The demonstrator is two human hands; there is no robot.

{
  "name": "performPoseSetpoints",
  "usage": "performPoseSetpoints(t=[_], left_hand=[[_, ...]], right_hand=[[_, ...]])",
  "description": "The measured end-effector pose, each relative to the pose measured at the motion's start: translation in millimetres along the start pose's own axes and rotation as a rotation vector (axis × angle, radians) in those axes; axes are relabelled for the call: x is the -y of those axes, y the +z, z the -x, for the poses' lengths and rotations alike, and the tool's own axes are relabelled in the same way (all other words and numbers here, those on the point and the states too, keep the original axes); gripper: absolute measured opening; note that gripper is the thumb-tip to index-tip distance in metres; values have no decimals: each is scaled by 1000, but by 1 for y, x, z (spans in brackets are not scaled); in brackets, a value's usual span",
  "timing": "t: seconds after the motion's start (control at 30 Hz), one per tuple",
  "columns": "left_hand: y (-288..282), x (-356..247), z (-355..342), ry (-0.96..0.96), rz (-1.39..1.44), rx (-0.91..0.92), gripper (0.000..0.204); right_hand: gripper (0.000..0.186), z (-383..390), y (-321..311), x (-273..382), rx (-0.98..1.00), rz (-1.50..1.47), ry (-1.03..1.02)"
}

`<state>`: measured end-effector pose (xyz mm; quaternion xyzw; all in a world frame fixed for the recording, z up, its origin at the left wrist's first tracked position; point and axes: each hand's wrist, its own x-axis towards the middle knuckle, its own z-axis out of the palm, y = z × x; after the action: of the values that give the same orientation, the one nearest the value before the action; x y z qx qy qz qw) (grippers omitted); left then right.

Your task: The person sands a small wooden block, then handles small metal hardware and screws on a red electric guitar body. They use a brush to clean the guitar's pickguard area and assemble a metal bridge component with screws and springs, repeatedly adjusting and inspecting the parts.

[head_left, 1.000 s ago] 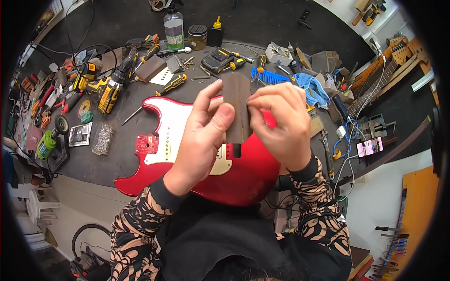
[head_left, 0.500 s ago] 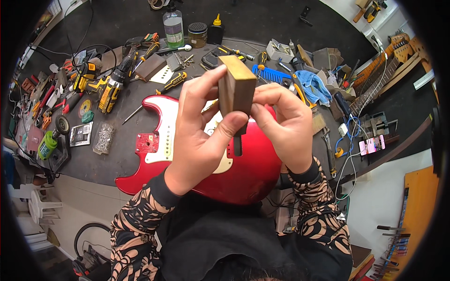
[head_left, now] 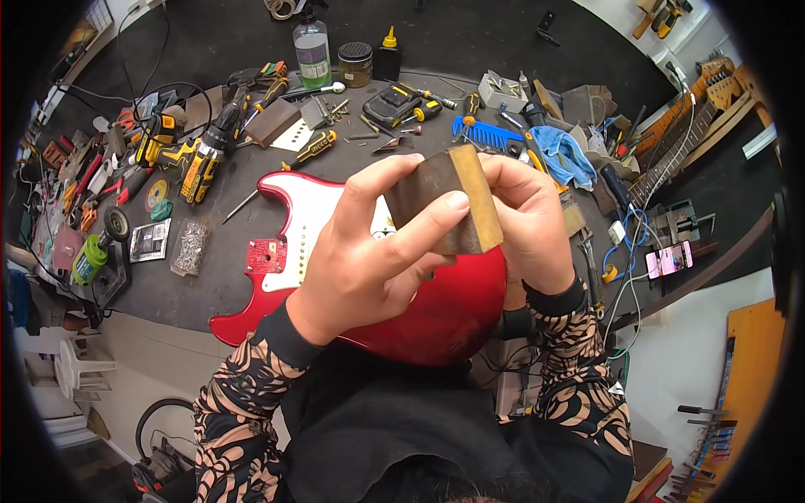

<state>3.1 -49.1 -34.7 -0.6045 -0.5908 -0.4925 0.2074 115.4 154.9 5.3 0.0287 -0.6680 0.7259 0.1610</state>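
Note:
I hold a dark block with a yellowish side face (head_left: 483, 199) tilted in both hands. My left hand (head_left: 365, 256) grips it from the left, with one finger across its dark face and others around its edges. My right hand (head_left: 528, 216) has curled fingers at its far right side, partly hidden behind it; whether they pinch something small too cannot be made out. Below my hands lies a red electric guitar body (head_left: 449, 314) with a white pickguard (head_left: 314, 210), partly hidden by my left hand and the block.
The dark bench (head_left: 214, 293) holds yellow drills (head_left: 197, 168), a green grinder (head_left: 88, 256), a bag of screws (head_left: 190, 247), screwdrivers, a blue comb (head_left: 478, 130), a blue cloth (head_left: 563, 159), bottles (head_left: 312, 63) and a phone (head_left: 669, 258). Guitar necks (head_left: 671, 142) lean at the right.
The block has turned from upright to tilted, its yellowish face moving from the top to the right. My left hand has rotated with it, a finger now lying across the dark face.

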Motion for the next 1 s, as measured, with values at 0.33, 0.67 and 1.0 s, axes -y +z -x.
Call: performPoseSetpoints(t=[0.33,0.67,1.0], left_hand=[[-5,-13,-12,71,15,-10,68],[-3,0,-13,143,-7,-14,60],[-7,-3,-10,57,11,-35,57]], right_hand=[[14,-3,-6,6,100,82,-84],[12,1,2,6,67,-5,-69],[12,-2,6,2,24,47,-108]])
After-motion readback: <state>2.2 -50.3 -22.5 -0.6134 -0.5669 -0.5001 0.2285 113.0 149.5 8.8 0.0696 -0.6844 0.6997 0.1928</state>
